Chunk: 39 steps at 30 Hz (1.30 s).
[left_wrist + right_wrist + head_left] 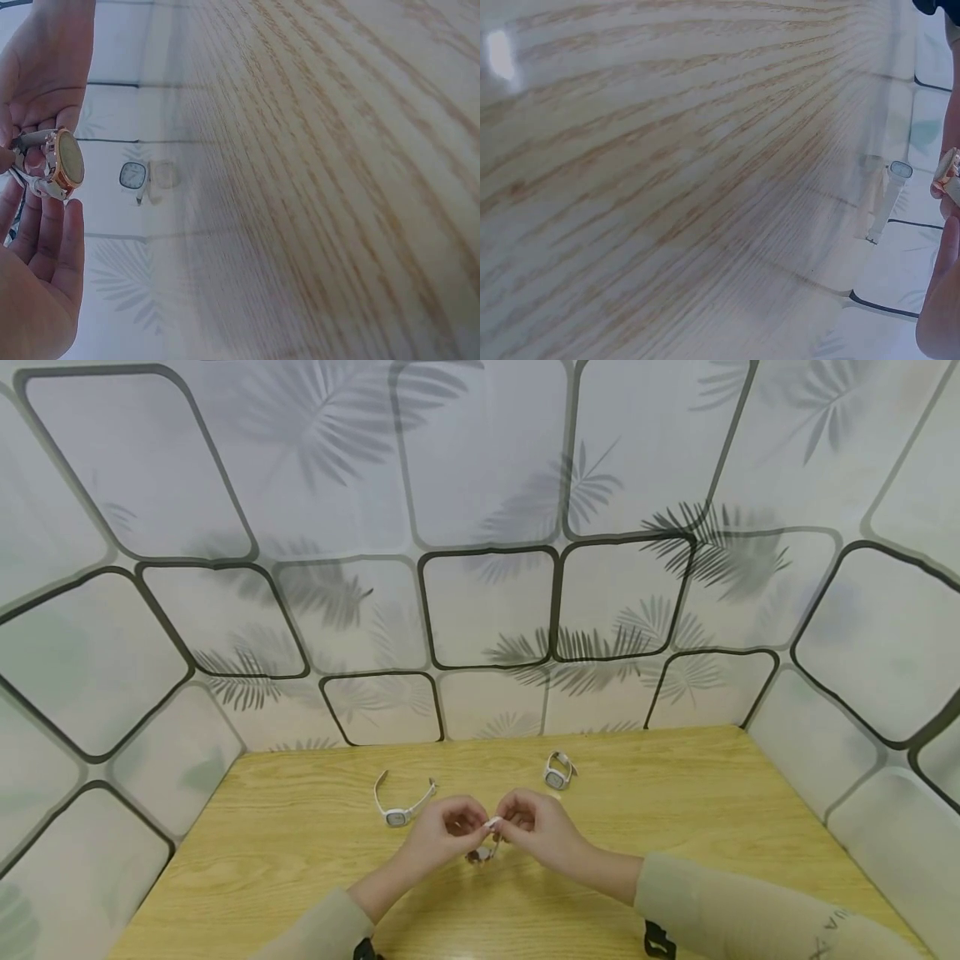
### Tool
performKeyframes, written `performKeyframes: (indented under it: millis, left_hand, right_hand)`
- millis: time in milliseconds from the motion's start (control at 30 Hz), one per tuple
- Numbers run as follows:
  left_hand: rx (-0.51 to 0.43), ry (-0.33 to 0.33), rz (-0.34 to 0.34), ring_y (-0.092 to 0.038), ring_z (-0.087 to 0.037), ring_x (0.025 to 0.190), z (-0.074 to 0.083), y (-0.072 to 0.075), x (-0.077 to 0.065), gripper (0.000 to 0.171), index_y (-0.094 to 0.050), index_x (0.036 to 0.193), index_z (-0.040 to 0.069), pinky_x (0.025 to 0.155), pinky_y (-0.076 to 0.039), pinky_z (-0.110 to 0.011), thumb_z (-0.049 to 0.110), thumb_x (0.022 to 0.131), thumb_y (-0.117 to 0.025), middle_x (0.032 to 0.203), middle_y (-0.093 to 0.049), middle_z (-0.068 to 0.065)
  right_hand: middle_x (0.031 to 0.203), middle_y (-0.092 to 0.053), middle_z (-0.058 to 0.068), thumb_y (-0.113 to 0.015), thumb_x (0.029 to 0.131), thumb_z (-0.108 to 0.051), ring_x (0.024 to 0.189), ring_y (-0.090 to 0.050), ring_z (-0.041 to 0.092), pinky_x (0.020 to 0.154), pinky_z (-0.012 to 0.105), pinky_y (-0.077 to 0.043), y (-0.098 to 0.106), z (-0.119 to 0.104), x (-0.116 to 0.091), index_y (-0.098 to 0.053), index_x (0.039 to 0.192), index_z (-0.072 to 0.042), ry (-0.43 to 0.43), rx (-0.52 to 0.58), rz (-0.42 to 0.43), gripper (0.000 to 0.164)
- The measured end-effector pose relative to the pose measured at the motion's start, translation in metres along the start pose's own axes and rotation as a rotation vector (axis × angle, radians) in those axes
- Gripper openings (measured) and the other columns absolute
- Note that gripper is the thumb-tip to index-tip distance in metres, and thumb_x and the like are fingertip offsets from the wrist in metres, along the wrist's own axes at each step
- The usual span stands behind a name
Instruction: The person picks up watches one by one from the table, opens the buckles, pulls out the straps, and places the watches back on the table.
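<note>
Near the front middle of the table, a wristwatch with a rose-gold round case and a pale strap is held between both hands. My left hand pinches the strap from the left, thumb and fingers curled. From the other side, my right hand pinches the strap too, its fingertips meeting the left ones. The strap forms a loop, with the case hanging below the fingers and its dial turned outward in the left wrist view. Fingertips partly hide where the strap ends come together.
A white square-faced watch lies with its strap spread open, beyond my left hand. Another white square watch, its strap looped, stands beyond my right hand. The wooden table meets a patterned fabric wall at the back and sides.
</note>
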<state>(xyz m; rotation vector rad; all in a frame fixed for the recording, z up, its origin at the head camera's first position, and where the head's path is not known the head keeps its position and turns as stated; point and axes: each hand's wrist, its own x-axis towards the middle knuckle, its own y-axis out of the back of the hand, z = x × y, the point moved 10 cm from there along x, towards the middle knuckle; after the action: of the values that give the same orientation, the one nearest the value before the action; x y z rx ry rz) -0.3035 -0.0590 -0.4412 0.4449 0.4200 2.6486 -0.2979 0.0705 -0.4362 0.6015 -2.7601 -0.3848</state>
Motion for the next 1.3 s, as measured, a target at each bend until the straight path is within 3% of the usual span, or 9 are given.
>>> performKeyframes:
  millis: [200,700,1067,1300]
  left_hand:
    - [0.014,0.023,0.001,-0.065,0.003,0.077,-0.0017,-0.0005,0.0002,0.006,-0.075,0.100,0.000,0.070,-0.058,-0.019,0.005,0.097,-0.074,0.092,-0.075,-0.021]
    - [0.022,-0.002,-0.012,-0.065,0.003,0.077,-0.0001,-0.0005,0.0012,0.007,-0.077,0.099,0.001,0.071,-0.059,-0.019,0.008,0.097,-0.076,0.091,-0.076,-0.021]
    - [0.018,0.026,-0.006,-0.065,0.003,0.078,-0.0007,0.0001,0.0001,0.008,-0.076,0.101,0.001,0.072,-0.059,-0.020,0.009,0.098,-0.074,0.093,-0.076,-0.020]
    - [0.012,0.012,0.005,-0.064,0.003,0.077,0.0015,0.0019,0.0003,0.008,-0.075,0.100,0.000,0.070,-0.058,-0.020,0.007,0.097,-0.074,0.091,-0.075,-0.021]
  right_hand:
    - [0.094,-0.072,0.022,-0.071,0.099,-0.004,0.082,-0.068,0.006,0.072,0.017,-0.060,0.0016,-0.0007,-0.0001,-0.066,0.101,0.008,0.019,0.024,0.006,0.013]
    - [0.087,-0.076,0.015,-0.074,0.100,-0.010,0.074,-0.064,-0.002,0.065,0.018,-0.059,0.0008,-0.0043,0.0018,-0.072,0.099,0.001,0.062,-0.107,-0.039,0.011]
    - [0.090,-0.075,0.016,-0.071,0.102,-0.009,0.076,-0.070,0.010,0.067,0.019,-0.060,0.0023,-0.0039,-0.0002,-0.070,0.101,0.002,0.018,-0.058,-0.001,0.011]
    - [0.093,-0.073,0.021,-0.068,0.103,-0.004,0.077,-0.069,0.002,0.072,0.033,-0.066,0.0046,-0.0006,-0.0004,-0.067,0.103,0.006,0.012,-0.012,0.042,0.010]
